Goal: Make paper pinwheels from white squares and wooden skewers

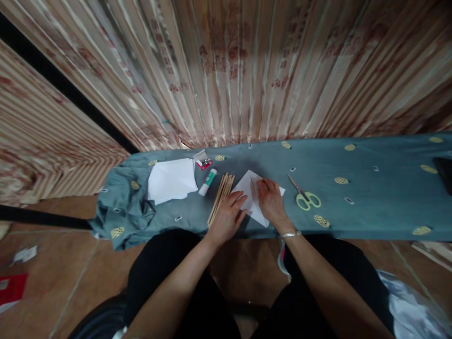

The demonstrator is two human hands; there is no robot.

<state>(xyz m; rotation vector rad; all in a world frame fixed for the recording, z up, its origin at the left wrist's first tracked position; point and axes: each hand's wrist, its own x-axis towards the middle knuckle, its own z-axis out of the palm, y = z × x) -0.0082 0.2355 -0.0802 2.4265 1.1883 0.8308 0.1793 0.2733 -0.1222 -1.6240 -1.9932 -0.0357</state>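
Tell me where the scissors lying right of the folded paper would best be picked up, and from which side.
Probably by the pale green handle loops, coming from the person's near side. The scissors lie flat on the blue cloth, shut blades pointing away to the upper left, loops towards the table's near edge. The right hand, now pressing the white paper, is nearest.

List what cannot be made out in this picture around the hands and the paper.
Head view only:
- Folded paper: its middle is hidden under the left hand and right hand.
- Small red box: print too small to read.
- Dark thing: cut off by the right edge.
- Glue stick: label too small.
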